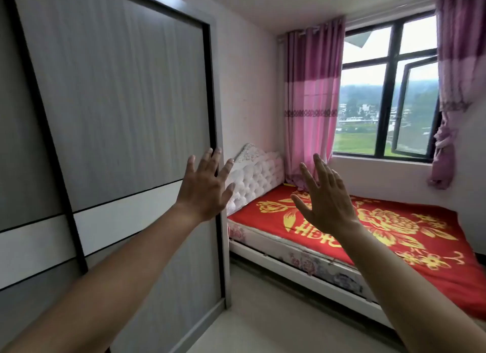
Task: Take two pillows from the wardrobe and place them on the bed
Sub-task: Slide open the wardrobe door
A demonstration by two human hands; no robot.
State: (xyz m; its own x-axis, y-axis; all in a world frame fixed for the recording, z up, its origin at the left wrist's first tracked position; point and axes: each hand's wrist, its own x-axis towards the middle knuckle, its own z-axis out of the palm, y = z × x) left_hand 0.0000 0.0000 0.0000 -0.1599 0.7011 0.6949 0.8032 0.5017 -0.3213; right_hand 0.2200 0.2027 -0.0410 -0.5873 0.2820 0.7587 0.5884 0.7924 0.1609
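A grey wardrobe point(118, 103) with dark-framed sliding doors fills the left side; its doors are closed and no pillows show. The bed point(394, 234) stands at the right, under a red sheet with gold flowers, with a white tufted headboard point(256, 176) against the wall. My left hand point(205, 184) is raised with fingers spread, at the right edge of the wardrobe door, holding nothing. My right hand point(326, 197) is raised open over the view of the bed, fingers apart and empty.
A window point(389, 103) with one pane swung open sits behind the bed, with pink curtains point(313, 97) on both sides. Pale floor point(276, 313) runs between the wardrobe and the bed's side rail.
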